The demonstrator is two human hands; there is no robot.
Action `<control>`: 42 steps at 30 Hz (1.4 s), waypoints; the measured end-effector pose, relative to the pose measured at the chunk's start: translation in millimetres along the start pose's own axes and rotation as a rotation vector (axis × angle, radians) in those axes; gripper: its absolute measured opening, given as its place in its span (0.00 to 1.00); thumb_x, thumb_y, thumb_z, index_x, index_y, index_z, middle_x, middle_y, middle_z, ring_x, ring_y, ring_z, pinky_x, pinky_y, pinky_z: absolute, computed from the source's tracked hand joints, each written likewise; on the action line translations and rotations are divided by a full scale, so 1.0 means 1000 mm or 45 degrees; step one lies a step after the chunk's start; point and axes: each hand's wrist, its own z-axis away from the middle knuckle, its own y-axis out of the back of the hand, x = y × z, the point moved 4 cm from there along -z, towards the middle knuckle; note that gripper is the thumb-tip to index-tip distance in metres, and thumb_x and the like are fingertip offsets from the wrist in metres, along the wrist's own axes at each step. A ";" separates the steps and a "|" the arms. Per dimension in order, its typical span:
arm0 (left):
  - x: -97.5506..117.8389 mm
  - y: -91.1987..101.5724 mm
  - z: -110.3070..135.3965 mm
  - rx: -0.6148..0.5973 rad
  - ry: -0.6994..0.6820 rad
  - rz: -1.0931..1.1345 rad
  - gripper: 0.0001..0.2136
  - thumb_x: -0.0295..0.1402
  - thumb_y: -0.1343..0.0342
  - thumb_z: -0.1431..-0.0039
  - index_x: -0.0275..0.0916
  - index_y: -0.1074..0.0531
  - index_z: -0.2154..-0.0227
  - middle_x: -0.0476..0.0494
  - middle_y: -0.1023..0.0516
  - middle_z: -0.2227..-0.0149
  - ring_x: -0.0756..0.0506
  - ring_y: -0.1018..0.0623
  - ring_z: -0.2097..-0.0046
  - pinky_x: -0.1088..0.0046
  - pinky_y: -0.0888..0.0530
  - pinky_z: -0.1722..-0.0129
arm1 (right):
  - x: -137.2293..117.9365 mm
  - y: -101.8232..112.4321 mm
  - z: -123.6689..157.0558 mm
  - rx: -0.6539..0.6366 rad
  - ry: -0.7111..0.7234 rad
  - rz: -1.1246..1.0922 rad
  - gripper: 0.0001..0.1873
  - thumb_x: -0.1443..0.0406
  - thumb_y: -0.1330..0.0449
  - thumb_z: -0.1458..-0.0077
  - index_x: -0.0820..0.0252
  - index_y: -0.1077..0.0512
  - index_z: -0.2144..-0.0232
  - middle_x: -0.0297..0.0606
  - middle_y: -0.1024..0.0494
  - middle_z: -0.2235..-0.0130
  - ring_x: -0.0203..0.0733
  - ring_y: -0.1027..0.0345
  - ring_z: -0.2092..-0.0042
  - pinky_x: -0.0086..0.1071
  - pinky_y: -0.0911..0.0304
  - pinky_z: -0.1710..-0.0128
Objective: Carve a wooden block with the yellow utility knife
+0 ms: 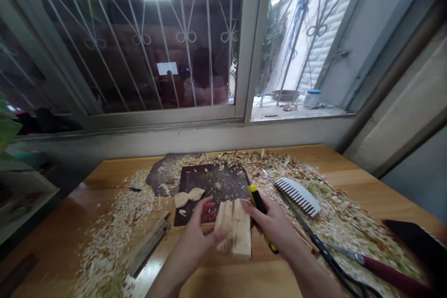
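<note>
My left hand (199,235) grips a pale rough-cut wood block (234,229) from its left side, thumb on the front face. My right hand (274,224) is closed round a yellow and black utility knife (257,201), whose tip rests at the block's upper right edge. Both hands hover just above the wooden table (352,172), near its front. A small carved wooden piece with a twisted shape (189,196) lies on the edge of a dark cutting mat (216,184) just behind my left hand.
Wood shavings (115,228) cover much of the table. A white comb-like piece (299,194) and long scissors with a red handle (349,256) lie to the right, a dark flat object (415,237) at the far right, wooden sticks (146,244) to the left. A barred window stands behind.
</note>
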 end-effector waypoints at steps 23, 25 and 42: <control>-0.003 -0.012 0.014 -0.391 0.226 0.972 0.20 0.28 0.36 0.69 0.37 0.25 0.66 0.39 0.25 0.60 0.39 0.28 0.57 0.61 0.32 0.57 | -0.024 -0.001 0.019 -0.062 0.422 0.467 0.18 0.59 0.50 0.47 0.55 0.42 0.54 0.36 0.29 0.57 0.40 0.37 0.57 0.30 0.42 0.59; 0.000 -0.013 0.015 -0.356 0.179 0.904 0.21 0.27 0.36 0.70 0.38 0.25 0.65 0.40 0.25 0.60 0.40 0.29 0.57 0.61 0.32 0.57 | -0.030 -0.004 0.024 -0.110 0.452 0.502 0.16 0.60 0.50 0.46 0.55 0.40 0.54 0.35 0.29 0.57 0.39 0.36 0.57 0.29 0.42 0.59; 0.011 0.000 0.015 -0.305 0.039 0.504 0.14 0.25 0.35 0.70 0.35 0.25 0.73 0.47 0.26 0.74 0.48 0.29 0.68 0.74 0.33 0.67 | -0.038 -0.029 0.046 -0.283 0.679 0.959 0.07 0.69 0.47 0.56 0.55 0.31 0.72 0.33 0.26 0.72 0.37 0.34 0.69 0.26 0.46 0.70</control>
